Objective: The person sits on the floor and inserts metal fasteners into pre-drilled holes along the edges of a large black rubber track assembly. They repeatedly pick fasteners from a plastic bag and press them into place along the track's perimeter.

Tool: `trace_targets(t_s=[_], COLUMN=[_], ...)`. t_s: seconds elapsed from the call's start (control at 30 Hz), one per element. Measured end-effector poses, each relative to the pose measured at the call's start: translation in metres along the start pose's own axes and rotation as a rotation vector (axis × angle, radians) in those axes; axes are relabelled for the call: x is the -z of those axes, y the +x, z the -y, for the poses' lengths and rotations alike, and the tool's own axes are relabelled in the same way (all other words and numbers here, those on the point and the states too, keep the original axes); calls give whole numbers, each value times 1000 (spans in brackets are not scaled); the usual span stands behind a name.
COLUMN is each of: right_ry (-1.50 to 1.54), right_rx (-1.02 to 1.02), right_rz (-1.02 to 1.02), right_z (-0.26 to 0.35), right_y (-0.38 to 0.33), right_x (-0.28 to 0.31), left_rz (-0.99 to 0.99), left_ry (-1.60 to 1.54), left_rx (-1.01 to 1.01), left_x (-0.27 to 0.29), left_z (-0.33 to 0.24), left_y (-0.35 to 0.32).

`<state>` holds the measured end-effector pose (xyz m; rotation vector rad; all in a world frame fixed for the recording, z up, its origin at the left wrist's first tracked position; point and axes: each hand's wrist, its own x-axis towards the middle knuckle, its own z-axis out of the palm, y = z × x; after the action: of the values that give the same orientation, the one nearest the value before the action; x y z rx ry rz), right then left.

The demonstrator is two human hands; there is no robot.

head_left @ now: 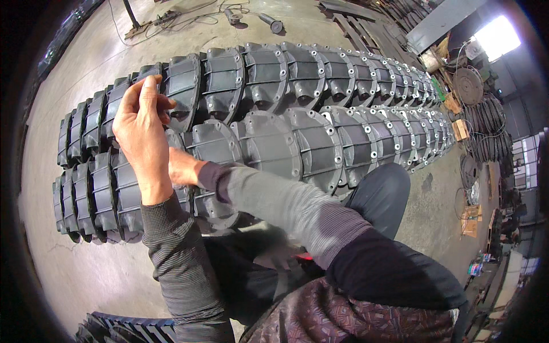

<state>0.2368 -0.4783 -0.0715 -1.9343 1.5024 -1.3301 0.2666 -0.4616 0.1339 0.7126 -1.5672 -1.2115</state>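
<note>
Directly below the hands: near row of ribbed, flanged grey shells (269, 151), nested rim to rim across the floor. Just beyond, alongside: far row of like shells (220, 80), with bolt holes along the flanges.

For good handling at this spot, in my judgement: work shell by shell, keep fingertips out of the tight gaps between nested rims, and press on the broad curved wall rather than on the thin ribs. Better to uncross the forearms for a clear sight of the contact point. Watch for rough flange edges.

Left hand (143, 128): above the left part of the rows, fingers bent, thumb raised close to them, only a narrow opening. Cannot tell about any small object in the pinch. Right hand (182, 167): low over the near row, reached across from the right, mostly hidden behind the left wrist. Cannot tell its opening, hold or contact.

Farther out: concrete floor (432, 197), flanged cylinder (271, 24) past the far row, wood block (460, 130) by the right end, dark coils (486, 123) beyond.
</note>
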Motion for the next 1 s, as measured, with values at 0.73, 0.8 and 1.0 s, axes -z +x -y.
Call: trace_targets(t_s=[0.73, 0.8, 1.0], right_ry=[-670, -738, -775], right_rx=[-871, -811, -751], right_rz=[-347, -342, -315], right_z=[-63, -68, -84], right_y=[-326, -330, -333], right_x=[400, 400, 402], left_rz=[170, 191, 225], left_ry=[380, 452, 562], left_rx=[-53, -49, -64], left_x=[-47, -50, -56], left_z=[12, 15, 21], left_y=[-29, -30, -35])
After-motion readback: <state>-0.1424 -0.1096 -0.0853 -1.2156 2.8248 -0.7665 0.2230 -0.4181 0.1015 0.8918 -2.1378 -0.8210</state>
